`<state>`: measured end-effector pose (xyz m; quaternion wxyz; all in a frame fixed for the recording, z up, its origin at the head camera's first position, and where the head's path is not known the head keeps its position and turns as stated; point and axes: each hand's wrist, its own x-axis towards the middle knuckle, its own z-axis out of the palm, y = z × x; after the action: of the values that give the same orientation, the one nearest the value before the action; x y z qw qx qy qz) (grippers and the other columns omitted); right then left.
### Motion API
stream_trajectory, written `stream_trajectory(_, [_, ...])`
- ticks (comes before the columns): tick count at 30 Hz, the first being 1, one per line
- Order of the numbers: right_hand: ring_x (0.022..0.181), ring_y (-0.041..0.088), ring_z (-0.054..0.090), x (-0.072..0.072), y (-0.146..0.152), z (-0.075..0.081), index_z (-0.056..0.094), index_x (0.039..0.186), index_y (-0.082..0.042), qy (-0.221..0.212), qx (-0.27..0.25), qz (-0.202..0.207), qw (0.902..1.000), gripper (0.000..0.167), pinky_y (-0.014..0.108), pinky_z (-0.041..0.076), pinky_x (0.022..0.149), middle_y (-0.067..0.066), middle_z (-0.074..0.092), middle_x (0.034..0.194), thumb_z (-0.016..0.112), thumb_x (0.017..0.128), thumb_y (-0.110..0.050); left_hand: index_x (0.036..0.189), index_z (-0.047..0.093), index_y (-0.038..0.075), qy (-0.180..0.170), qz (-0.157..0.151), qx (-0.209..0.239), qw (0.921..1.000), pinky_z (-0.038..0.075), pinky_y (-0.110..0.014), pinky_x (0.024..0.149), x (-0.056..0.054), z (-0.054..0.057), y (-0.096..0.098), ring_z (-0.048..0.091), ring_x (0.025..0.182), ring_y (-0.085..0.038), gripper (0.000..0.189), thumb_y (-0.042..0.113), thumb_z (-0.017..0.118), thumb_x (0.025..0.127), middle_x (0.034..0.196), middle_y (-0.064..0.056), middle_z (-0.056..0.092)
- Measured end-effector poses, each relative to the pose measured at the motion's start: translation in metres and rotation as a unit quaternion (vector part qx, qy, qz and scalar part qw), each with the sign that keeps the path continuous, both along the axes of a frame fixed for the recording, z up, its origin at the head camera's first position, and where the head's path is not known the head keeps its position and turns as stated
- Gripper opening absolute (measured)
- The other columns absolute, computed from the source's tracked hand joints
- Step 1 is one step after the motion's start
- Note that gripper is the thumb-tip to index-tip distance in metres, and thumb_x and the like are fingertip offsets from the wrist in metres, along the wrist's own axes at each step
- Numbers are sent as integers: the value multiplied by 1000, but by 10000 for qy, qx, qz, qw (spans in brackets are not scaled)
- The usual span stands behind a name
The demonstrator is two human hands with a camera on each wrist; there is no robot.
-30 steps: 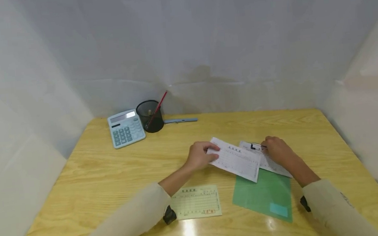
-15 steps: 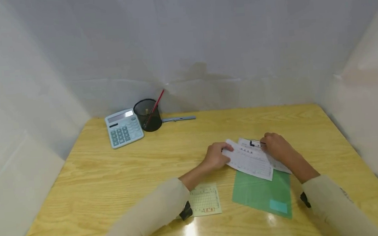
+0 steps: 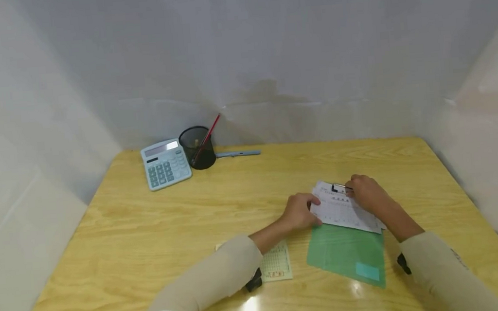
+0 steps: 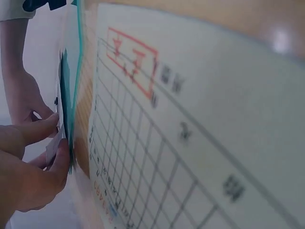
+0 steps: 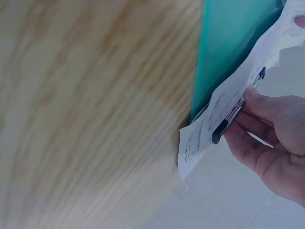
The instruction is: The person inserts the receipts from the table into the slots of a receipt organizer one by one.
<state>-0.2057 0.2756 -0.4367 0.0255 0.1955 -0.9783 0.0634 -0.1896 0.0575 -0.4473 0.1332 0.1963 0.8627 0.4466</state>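
Note:
A green clipboard lies on the right part of the table, its metal clip at the far end. My right hand pinches this clip between thumb and fingers. White printed slips cover the clipboard's upper half, one nearly on top of another. With thumb and fingers my left hand grips the left edge of the upper slip. Whether the slip's top edge sits under the clip cannot be told. A pale yellow form with a red stamp lies beneath my left forearm, partly hidden in the head view.
At the back left stand a light blue calculator and a black mesh pen cup with a red pencil in it. Beside the cup lies a blue pen. Pale sheeting encloses the wooden table on three sides.
My left hand has moved right with its white slip, which now overlaps the slip on the clipboard almost fully. The right hand has stayed at the clip.

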Motion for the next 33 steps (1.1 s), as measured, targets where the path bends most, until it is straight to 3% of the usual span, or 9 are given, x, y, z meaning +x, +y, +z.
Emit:
stream_trajectory(3, [77, 32, 62, 0, 0, 0, 68, 95, 8, 19, 16, -16, 10000, 16, 41, 55, 71, 15, 60, 80, 68, 83, -1, 115, 64, 1, -112, -94, -180, 9997, 46, -26, 99, 1, 2, 3, 55, 121, -23, 52, -4, 80, 66, 129, -12, 61])
stream_trajectory(10, [76, 30, 62, -1, -1, 2, 68, 96, 7, 33, 126, 32, 9999, 16, 40, 54, 71, 14, 60, 81, 68, 83, -3, 114, 64, 0, -91, -94, -274, 9995, 45, -29, 101, -2, 3, 7, 54, 122, -24, 48, -11, 74, 69, 129, -12, 61])
stream_trajectory(19, [71, 25, 59, -1, -1, -2, 69, 92, 6, 159, 353, 72, 9992, 12, 36, 53, 66, 13, 59, 78, 67, 84, -3, 114, 64, 2, -43, -328, -532, 9980, 40, -31, 107, -6, 3, 12, 49, 130, -24, 43, -7, 73, 72, 133, -11, 57])
stream_trajectory(33, [71, 24, 57, 2, -1, -3, 69, 90, 5, 291, 329, 95, 9990, 8, 34, 53, 66, 12, 59, 79, 62, 85, 4, 113, 63, 6, 7, -406, -848, 9956, 37, -30, 109, -9, 3, 18, 48, 130, -23, 41, -1, 74, 74, 133, -10, 57])
